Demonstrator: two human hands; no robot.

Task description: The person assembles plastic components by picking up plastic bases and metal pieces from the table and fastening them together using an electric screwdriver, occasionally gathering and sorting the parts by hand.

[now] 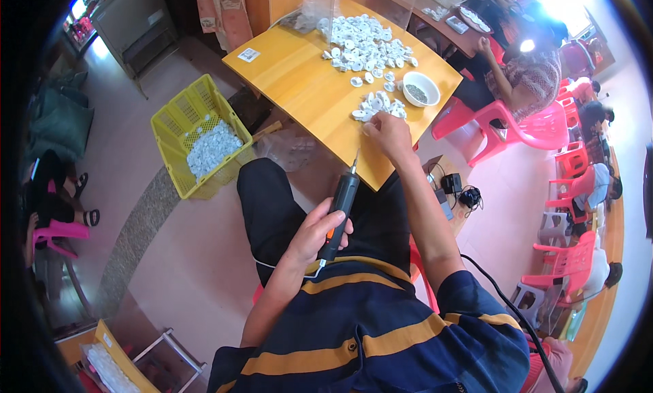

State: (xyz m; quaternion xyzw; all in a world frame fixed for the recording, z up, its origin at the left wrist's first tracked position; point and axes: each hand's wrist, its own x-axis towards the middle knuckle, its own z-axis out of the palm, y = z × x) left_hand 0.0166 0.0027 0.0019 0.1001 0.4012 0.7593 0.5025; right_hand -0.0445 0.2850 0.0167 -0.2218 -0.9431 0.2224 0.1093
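My left hand (320, 231) is wrapped round a black electric screwdriver (345, 195) with an orange switch. Its bit points up toward the near corner of the yellow table (299, 73), and a thin cable leaves its lower end. Over that corner, my right hand (390, 134) has its fingertips pinched together; whatever is between them is too small to make out. Just beyond those fingers lies a small cluster of white plastic parts (378, 104). A white bowl (432, 80) of tiny grey metal pieces stands to the right of the cluster.
Farther back on the table is a large pile of white parts (364, 42), behind it a clear upright panel. A yellow crate (178, 124) holding many more white parts stands on the floor at left. Other people sit on pink chairs (520, 124) to the right.
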